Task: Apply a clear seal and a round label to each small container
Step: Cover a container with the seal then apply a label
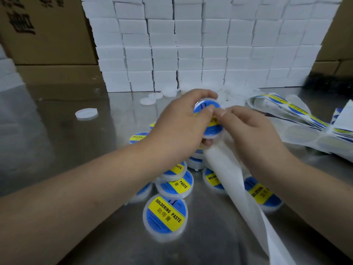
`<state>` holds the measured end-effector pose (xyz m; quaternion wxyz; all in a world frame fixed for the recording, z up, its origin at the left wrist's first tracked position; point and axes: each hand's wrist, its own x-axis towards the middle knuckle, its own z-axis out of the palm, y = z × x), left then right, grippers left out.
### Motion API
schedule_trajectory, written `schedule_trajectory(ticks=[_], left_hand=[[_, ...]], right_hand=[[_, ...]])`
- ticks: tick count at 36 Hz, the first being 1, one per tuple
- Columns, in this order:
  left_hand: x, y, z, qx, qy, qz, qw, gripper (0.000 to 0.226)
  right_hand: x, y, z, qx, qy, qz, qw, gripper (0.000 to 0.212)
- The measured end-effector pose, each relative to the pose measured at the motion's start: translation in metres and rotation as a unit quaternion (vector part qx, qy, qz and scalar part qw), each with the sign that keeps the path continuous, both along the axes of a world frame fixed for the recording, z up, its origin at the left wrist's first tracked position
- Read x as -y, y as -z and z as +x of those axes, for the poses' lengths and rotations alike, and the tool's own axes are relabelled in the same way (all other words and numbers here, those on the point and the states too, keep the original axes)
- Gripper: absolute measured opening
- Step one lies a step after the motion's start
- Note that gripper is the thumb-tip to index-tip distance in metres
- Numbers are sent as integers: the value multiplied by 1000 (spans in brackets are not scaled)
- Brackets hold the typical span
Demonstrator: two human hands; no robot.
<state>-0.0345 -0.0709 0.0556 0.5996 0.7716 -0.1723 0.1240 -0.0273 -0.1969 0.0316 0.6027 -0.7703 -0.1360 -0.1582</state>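
Observation:
My left hand point(181, 119) grips a small round white container point(210, 129) with a blue and yellow label, tilted toward me above the table. My right hand point(246, 131) meets it from the right, its fingertips pinching at the container's top face next to my left thumb. A long white backing strip point(238, 186) hangs from under my right hand down to the lower right. Several labelled containers point(165, 215) lie in a heap on the steel table below my hands.
Strips of round blue-yellow labels point(298, 111) and clear round seals point(298, 133) lie at the right. Loose white lids point(86, 114) sit at the left and behind my hands. A wall of white boxes point(200, 44) stands at the back, cardboard cartons point(47, 31) at the left.

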Motion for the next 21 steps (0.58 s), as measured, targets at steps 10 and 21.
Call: schedule_trajectory(ticks=[10,21], left_hand=[[-5,6,5,73,-36,65,995,28],[-6,9,5,102,-71,115,986,30]], right_hand=[[-3,3,-7,32,-49,-68,996,34],[-2,0,-9,76,-2,-173,982,72]])
